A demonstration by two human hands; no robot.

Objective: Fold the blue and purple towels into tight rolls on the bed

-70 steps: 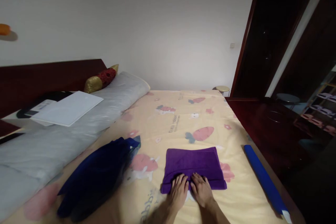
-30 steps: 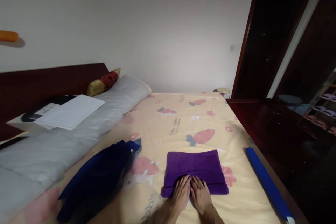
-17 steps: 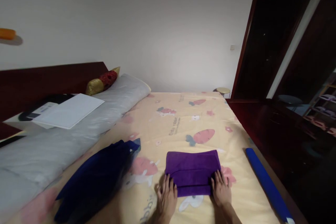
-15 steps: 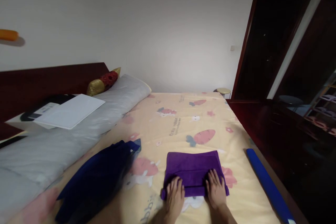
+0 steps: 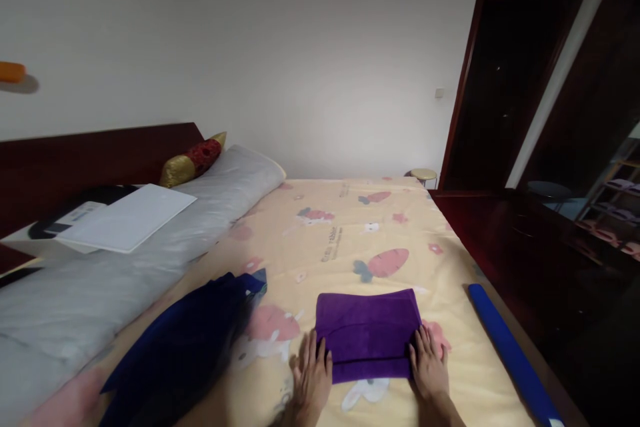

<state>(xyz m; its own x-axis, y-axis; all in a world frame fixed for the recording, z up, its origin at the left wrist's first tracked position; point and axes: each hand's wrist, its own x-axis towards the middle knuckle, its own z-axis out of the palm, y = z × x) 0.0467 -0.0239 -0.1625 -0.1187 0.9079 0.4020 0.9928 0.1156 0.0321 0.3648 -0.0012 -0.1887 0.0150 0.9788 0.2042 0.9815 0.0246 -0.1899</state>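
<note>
Purple cloth [image 5: 370, 323] lies flat on the bed [image 5: 330, 180], its long axis running side to side between the hands and reaching ahead of them. The left hand [image 5: 313, 373] rests at its near left corner, the right hand [image 5: 430, 363] at its near right; neither is clearly nearer. Both are open, palms down, fingers stretched forward along the side edges, apparently touching them but gripping nothing. A crease runs parallel to the near edge.
</note>
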